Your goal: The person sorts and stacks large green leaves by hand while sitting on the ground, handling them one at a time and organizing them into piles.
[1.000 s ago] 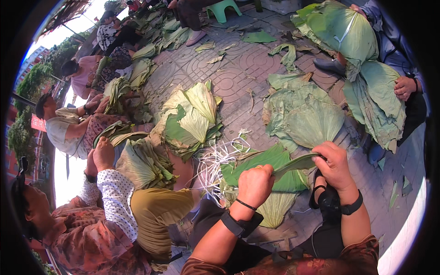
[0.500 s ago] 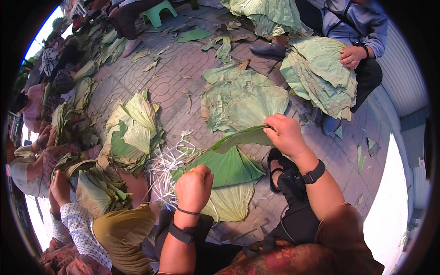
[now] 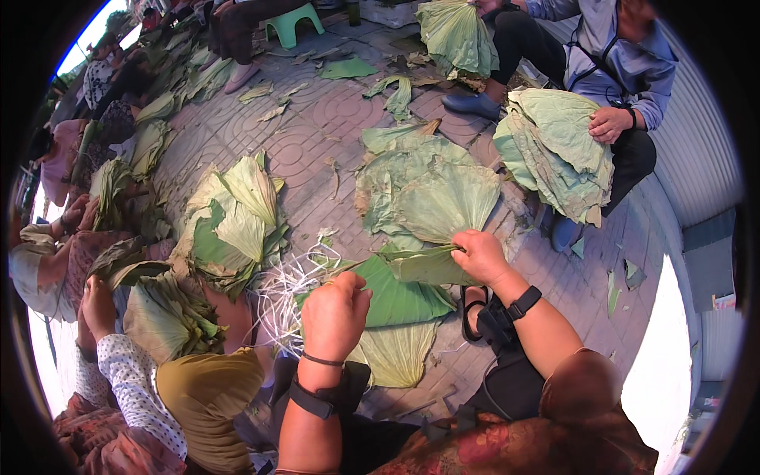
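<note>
My right hand (image 3: 481, 256) pinches the edge of a folded lotus leaf (image 3: 427, 266), its fingertips closed on it. Below that lies a spread green lotus leaf (image 3: 404, 299), over a paler yellowish leaf (image 3: 396, 352). My left hand (image 3: 337, 313) is closed in a fist over the left part of the green leaf; whatever its fingers hold is hidden behind it. A tangle of white strips (image 3: 285, 294) lies just left of my left hand. Straight ahead, a stack of dry, pale lotus leaves (image 3: 447, 198) rests on the paving.
Another leaf pile (image 3: 247, 210) lies to the left. Close on my left, a person in dotted sleeves (image 3: 142, 380) holds a leaf bundle (image 3: 170, 313). Ahead right, a seated person's hand (image 3: 608, 125) rests on stacked leaves (image 3: 554, 150). A green stool (image 3: 296, 25) stands far off.
My right hand has moved down slightly, and the folded leaf has dropped with it, showing more of its pale face. My left hand has hardly moved. The view has shifted a little.
</note>
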`<state>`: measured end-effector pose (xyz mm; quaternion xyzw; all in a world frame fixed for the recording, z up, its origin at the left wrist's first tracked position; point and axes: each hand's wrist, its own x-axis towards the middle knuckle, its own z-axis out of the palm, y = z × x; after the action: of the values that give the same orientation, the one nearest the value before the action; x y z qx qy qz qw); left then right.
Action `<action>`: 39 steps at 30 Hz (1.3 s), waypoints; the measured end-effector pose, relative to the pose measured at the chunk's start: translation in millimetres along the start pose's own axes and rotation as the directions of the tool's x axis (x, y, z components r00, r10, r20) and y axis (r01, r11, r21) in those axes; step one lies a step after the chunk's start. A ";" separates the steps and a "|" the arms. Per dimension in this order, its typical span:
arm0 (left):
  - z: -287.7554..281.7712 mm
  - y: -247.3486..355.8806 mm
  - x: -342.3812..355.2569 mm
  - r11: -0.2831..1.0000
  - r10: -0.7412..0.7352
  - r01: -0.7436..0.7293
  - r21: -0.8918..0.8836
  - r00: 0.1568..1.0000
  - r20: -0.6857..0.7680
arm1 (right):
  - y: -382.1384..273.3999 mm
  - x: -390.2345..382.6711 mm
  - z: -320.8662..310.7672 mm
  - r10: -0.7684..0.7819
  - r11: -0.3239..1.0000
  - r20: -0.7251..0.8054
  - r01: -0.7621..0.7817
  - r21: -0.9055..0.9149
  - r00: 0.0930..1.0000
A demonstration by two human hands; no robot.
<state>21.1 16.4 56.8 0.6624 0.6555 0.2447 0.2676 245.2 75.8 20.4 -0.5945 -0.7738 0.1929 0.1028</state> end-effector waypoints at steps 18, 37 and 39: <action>-14.8 -13.6 -4.5 0.997 -0.032 0.028 -0.073 0.998 -0.056 | -0.6 64.8 13.2 0.398 0.641 -0.012 -0.269 0.719 0.917; -11.2 -22.7 5.3 0.988 -0.108 0.093 -0.121 0.986 -0.124 | 47.1 50.5 27.8 0.641 0.539 -0.003 -0.448 0.713 0.767; -13.7 -27.5 7.8 0.929 -0.217 0.140 -0.342 0.955 -0.200 | 46.7 53.1 19.7 0.652 0.541 -0.009 -0.457 0.706 0.758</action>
<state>-8.2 24.6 48.1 0.5129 0.6911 0.4002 0.3149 264.2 133.5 -20.8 -0.7527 -0.3979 0.3948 0.3454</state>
